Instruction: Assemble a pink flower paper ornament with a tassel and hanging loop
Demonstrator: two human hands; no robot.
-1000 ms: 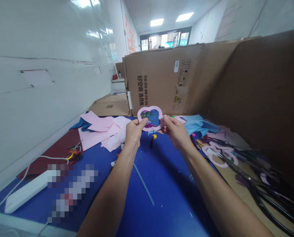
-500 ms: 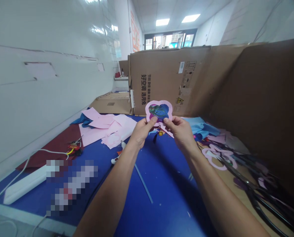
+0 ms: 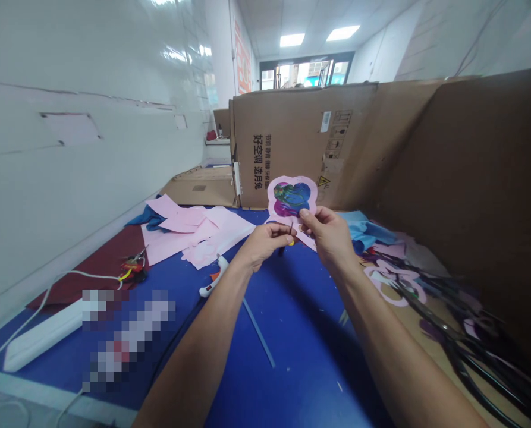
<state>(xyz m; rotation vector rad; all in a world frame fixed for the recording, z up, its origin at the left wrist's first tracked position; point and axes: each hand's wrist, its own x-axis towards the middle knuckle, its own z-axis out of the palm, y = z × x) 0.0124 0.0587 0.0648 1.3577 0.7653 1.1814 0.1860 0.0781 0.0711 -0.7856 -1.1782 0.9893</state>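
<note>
Between the thumb and fingers of my right hand (image 3: 330,235) is a flower-shaped ornament (image 3: 294,198). It has a pink scalloped rim and a glossy blue, green and purple centre, and stands upright facing me. My left hand (image 3: 265,245) is closed just below it, pinching a thin dark cord (image 3: 291,227). A yellow bead and a dark tassel (image 3: 282,252) hang under those fingertips, partly hidden. Nearest to my left forearm lies a white hot glue gun (image 3: 215,278) with an orange trigger. A translucent glue stick (image 3: 259,333) lies between my forearms.
Pink sheets (image 3: 198,232) and dark red material (image 3: 82,267) lie at the left, with red-handled pliers (image 3: 134,267) and a power strip (image 3: 134,339). Black scissors (image 3: 446,328), pink cut-outs (image 3: 396,282) and blue fabric (image 3: 365,230) are at the right. A cardboard wall (image 3: 292,137) stands behind.
My left hand has let go of the ornament's lower edge and moved down to the cord. My right hand still holds the ornament, now slightly higher and further right.
</note>
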